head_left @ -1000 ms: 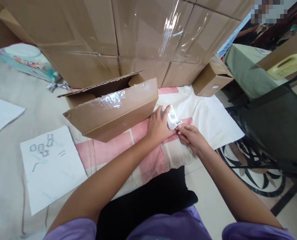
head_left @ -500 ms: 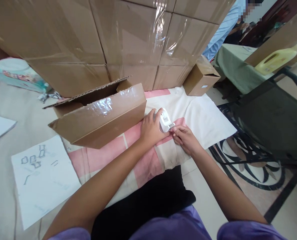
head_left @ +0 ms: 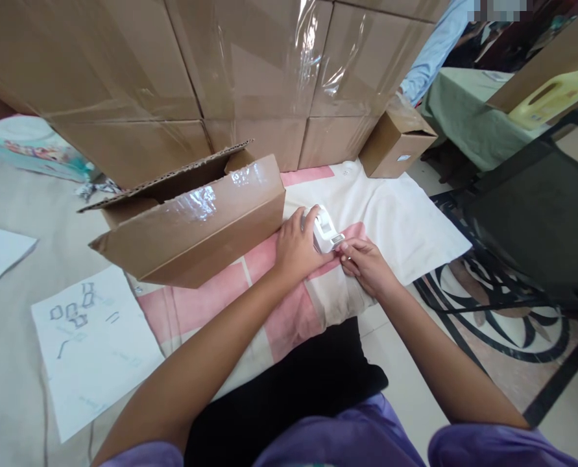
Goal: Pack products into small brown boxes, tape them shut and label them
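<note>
Two bare hands at a white tape dispenser on a cloth-covered surface

Clock positions are read around the white tape dispenser (head_left: 324,240), which sits near the middle of the view on a pink-and-white cloth (head_left: 196,308). At far left, toward ten o'clock, is a teal-and-white packet (head_left: 36,149); at nine, a blank white sheet (head_left: 1,256). At eight lies a sheet with small outlined shapes (head_left: 98,363). At nine, closer in, an open cardboard box (head_left: 211,230) shows its flaps raised. Taped cartons (head_left: 137,65) form a wall from ten to twelve. The left hand (head_left: 296,250), just beside that box, grasps the dispenser from its left side. The right hand (head_left: 366,266), at four o'clock, is curled, its fingertips at the dispenser's near end; whether they grip anything is too small to tell. At one stands a small carton (head_left: 398,143); at two, a yellow jug (head_left: 551,100) on a green-draped table (head_left: 464,117); at three, a dark chair (head_left: 536,214).
</note>
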`<state>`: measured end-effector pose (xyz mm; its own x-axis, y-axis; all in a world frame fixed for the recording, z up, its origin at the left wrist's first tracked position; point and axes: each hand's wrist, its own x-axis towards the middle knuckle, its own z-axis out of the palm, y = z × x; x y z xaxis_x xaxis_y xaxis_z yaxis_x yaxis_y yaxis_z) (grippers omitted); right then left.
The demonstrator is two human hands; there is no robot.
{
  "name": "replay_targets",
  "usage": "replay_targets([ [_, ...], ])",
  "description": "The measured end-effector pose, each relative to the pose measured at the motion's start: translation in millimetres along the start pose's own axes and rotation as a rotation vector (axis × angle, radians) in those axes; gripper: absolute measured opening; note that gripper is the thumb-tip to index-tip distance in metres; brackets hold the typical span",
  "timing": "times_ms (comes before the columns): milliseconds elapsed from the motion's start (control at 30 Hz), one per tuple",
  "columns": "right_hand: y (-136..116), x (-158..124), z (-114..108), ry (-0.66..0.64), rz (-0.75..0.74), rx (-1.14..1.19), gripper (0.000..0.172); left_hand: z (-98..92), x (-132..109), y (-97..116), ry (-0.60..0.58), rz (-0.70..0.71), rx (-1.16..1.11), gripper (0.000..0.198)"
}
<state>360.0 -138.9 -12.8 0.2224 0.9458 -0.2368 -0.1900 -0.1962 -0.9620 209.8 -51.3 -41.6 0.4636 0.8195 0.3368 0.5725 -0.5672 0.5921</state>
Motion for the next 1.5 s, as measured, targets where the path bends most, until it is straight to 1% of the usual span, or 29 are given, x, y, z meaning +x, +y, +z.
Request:
replay_targets([
  [133,0.2,0.6,2.6,0.033,0.023,-0.015,0.037,-1.1,0.1,0.3,-0.004,-0.002,-0.001,0.101],
  [333,-1.4,0.2,4.0,0.025,0.038,-0.022,0.039,0.3,-0.4,0.1,-0.001,-0.01,-0.007,0.101],
  [467,1.2,3.0,5.4,0.053,0.038,-0.031,0.041,2.2,-0.9,-1.6,0.016,-0.006,-0.016,0.103],
  [567,5.4,6.6,5.0,0.072,0.019,-0.063,0.042,2.4,-0.4,-2.7,0.018,-0.011,-0.032,0.102],
  [667,10.5,5.8,1.8,0.019,-0.007,-0.079,0.04,2.3,-0.1,-2.4,0.005,-0.037,-0.051,0.104],
  [733,15.0,1.4,-1.1,0.0,-0.05,-0.103,0.039,1.2,-0.4,-2.0,0.003,-0.044,-0.067,0.104],
  [767,17.6,-1.6,-2.3,0.013,-0.092,-0.114,0.038,-0.2,-0.7,-1.9,0.011,-0.03,-0.081,0.103],
  [833,22.7,-7.7,-4.0,0.057,-0.198,-0.135,0.033,-5.7,-0.9,-1.8,0.032,0.058,-0.127,0.095],
  [900,26.0,-12.6,-3.7,0.094,-0.317,-0.179,0.027,-15.1,-0.4,-1.0,0.045,0.222,-0.189,0.078],
  [967,26.0,-16.2,-0.7,0.098,-0.455,-0.299,0.022,-27.0,1.4,1.4,0.02,0.395,-0.226,0.061],
  [1067,21.9,-20.2,7.9,0.096,-0.65,-0.537,0.014,-44.9,5.9,7.8,-0.018,0.562,-0.148,0.043],
  [1133,18.9,-21.9,14.9,0.131,-0.7,-0.625,0.012,-55.5,9.4,11.9,-0.014,0.645,-0.028,0.031],
  [1267,12.0,-22.4,27.6,0.26,-0.722,-0.631,0.013,-76.4,15.0,17.2,-0.002,0.799,0.194,0.033],
  [1333,5.6,-22.2,33.6,0.304,-0.77,-0.66,0.012,-87.0,16.2,19.0,0.018,0.822,0.266,0.03],
  [1433,-5.5,-22.9,43.6,0.329,-0.85,-0.754,0.009,-101.4,15.8,21.1,0.059,0.82,0.333,0.029],
  [1500,-9.1,-22.9,50.6,0.324,-0.836,-0.76,0.011,-109.1,14.7,22.3,0.077,0.831,0.363,0.032],
])
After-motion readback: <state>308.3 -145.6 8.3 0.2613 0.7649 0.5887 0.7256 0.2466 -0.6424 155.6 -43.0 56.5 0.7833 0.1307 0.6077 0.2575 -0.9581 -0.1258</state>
